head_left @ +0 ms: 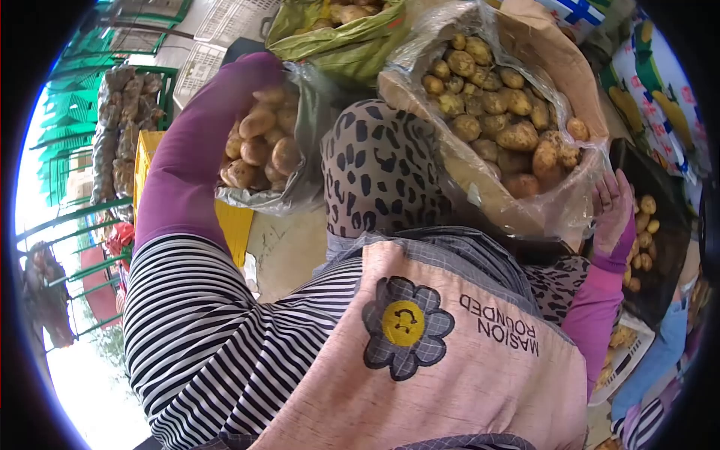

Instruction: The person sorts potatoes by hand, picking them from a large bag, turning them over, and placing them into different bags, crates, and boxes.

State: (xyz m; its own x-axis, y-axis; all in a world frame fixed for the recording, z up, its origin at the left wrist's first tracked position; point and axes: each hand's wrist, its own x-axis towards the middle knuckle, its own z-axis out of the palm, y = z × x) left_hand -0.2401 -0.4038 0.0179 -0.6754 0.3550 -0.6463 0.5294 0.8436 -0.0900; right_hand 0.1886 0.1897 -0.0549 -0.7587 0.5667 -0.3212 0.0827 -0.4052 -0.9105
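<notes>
At plastic-lined brown paper sack (480, 176): right hand (611, 199), fingers extended. Rounded tan potatoes (517, 136): likely firm; grip mid-body. Left hand: obscured, cannot tell.

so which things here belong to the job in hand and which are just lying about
Likely in the job:
- brown paper sack of potatoes, right hand at its edge
- grey bag of potatoes, left sleeve over it

Probably lying about:
- white crate
- printed sacks
</notes>
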